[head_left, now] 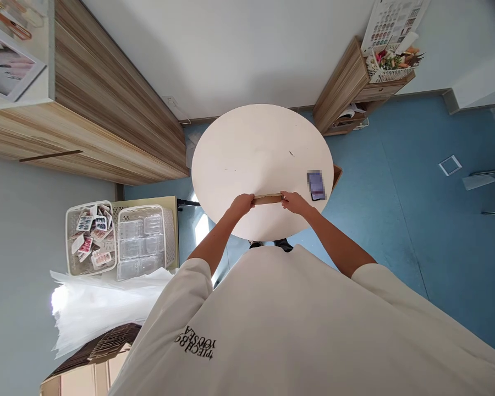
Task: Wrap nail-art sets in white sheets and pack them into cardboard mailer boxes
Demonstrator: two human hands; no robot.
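A narrow brown cardboard-like piece (268, 199) spans between my two hands above the near half of a round white table (259, 143). I cannot tell whether it is a flat box or a folded strip. My left hand (243, 204) is closed on its left end, and my right hand (292, 202) pinches the right end. To the right of my right hand lies a phone-like object (316, 185), its surface blurred out, near the table's right edge.
Left of the table, one white basket (70, 236) holds nail-tip packs and another (169, 231) clear plastic boxes. White plastic sheeting (103, 302) and cardboard (84, 379) lie nearer me. Wooden cabinets (124, 93) flank the table. A white frame (450, 165) lies on the blue floor.
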